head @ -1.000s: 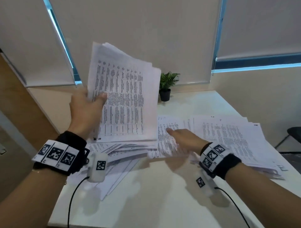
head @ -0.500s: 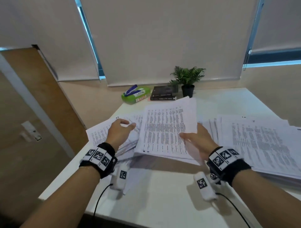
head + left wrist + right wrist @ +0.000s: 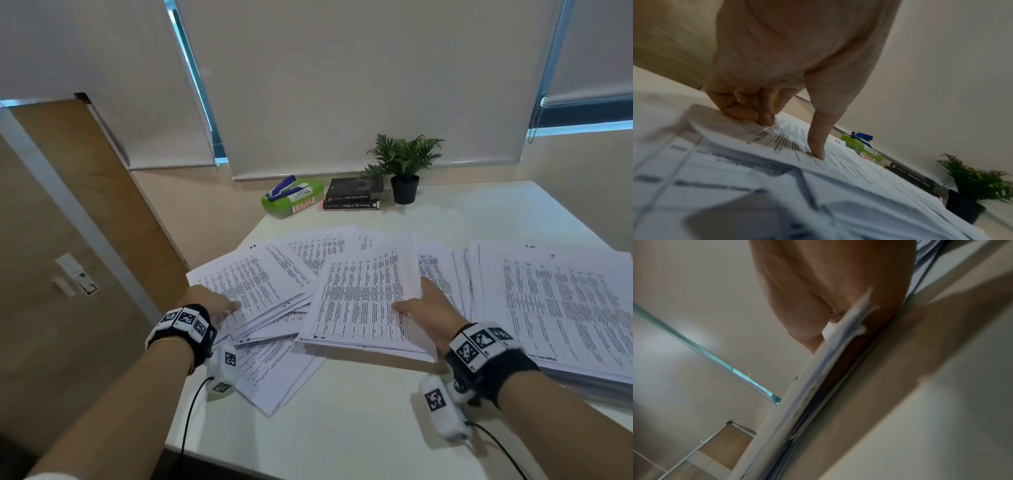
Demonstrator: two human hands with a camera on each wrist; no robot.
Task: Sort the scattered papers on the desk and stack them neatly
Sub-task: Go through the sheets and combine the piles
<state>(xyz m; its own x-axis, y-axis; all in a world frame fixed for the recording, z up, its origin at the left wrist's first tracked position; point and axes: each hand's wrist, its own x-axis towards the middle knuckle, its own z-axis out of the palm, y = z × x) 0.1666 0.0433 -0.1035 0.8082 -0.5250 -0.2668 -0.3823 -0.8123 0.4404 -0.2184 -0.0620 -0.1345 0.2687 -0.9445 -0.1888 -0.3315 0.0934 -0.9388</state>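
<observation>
Printed sheets cover the white desk (image 3: 342, 428). A loose fan of scattered papers (image 3: 253, 281) lies at the left, and a big pile (image 3: 555, 301) lies at the right. Between them, my right hand (image 3: 424, 308) grips a thick paper stack (image 3: 363, 298) by its right edge. The thumb is on top and the fingers are underneath, and the stack sits low and slightly raised. The right wrist view shows that stack (image 3: 797, 394) edge-on under my right hand (image 3: 818, 321). My left hand (image 3: 209, 303) is on the left papers. There its thumb and curled fingers (image 3: 760, 118) pinch at the top sheet (image 3: 838, 162).
At the back of the desk sit a green box (image 3: 293, 198) with a blue stapler on it, two dark books (image 3: 354, 197) and a small potted plant (image 3: 404, 164). A wooden panel (image 3: 85, 192) stands past the desk's left edge. Bare desk lies in front of the papers.
The stack was held upright in the air by my left hand. It is now low over the desk in my right hand, and my left hand has moved onto the left papers.
</observation>
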